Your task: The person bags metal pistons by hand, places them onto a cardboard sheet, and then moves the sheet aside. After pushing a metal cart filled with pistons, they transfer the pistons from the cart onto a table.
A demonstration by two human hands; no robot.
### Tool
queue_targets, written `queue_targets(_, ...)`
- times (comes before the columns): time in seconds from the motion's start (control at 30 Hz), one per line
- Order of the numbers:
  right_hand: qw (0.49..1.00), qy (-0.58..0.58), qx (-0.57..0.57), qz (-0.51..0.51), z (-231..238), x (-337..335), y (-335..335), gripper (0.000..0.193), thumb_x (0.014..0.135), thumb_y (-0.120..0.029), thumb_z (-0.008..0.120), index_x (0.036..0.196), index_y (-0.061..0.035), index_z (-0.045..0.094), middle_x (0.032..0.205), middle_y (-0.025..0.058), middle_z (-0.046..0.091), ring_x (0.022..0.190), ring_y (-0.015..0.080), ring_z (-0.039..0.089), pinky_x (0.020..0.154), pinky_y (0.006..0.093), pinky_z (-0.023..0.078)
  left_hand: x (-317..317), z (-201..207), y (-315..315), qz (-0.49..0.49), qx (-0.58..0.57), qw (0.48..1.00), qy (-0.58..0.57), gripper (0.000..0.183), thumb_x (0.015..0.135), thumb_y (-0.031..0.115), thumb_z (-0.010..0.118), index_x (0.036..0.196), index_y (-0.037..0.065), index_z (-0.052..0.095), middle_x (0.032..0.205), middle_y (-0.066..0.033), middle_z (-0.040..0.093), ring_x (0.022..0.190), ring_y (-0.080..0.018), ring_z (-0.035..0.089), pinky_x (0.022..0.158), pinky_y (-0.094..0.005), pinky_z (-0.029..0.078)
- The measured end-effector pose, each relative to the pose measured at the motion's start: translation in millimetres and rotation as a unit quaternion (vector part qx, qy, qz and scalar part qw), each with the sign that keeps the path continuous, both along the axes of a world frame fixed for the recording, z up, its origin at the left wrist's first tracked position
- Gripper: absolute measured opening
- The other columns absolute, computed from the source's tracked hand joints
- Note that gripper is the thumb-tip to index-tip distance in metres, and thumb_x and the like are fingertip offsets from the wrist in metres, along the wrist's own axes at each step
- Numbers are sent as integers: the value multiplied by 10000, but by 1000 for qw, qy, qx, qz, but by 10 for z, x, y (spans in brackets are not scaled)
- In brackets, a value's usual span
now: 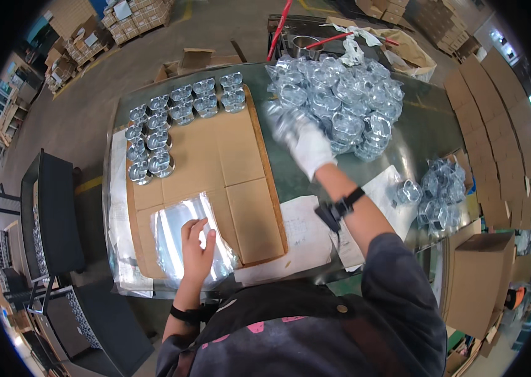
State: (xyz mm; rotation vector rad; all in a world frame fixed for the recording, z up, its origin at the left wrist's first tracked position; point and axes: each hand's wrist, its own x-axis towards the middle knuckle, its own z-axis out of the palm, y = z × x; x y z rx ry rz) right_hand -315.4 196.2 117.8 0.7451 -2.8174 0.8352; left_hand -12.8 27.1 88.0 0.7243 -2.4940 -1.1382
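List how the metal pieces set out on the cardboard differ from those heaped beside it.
The set-out pieces look unwrapped; the heaped pieces are in clear plastic. The set-out pieces stand in rows; the heaped pieces lie jumbled. Both look shiny and silvery.

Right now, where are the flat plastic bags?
In the head view, the flat bags lie left of centre, on the near part of the cardboard, beneath the left hand.
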Motion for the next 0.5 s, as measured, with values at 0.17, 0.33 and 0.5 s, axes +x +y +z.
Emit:
queue_targets(0.17, 974, -117, 170, -92, -162, -806, -188, 416, 843, -345, 545, 1048, 3, 648, 1152, 217, 601, 1061, 350, 594, 889, 423, 486, 278, -627, -338, 81, -70, 988, -111, 308, 767, 250, 735, 932, 47, 572, 920, -139, 533, 814, -300, 570, 685, -398, 473)
queue_targets(0.33, 998, 16, 51, -27, 126, 355, -694, 326, 820, -261, 620, 1039, -27, 563, 984, 222, 575, 893, 376, 627, 781, 437, 516, 303, -1037, -465, 104, -44, 986, -125, 197, 782, 251, 699, 786, 60, 653, 808, -137, 594, 745, -326, 602, 666, -420, 485)
queue_targets(0.5, 936, -265, 14, 232, -810, 1663, -960, 399, 797, -353, 658, 985, -1, 644, 946, 194, 658, 853, 307, 637, 773, 395, 492, 263, -714, -470, 104, 75, 991, -30, 194, 746, 208, 750, 747, 30, 673, 715, -117, 589, 605, -226, 578, 572, -326, 466)
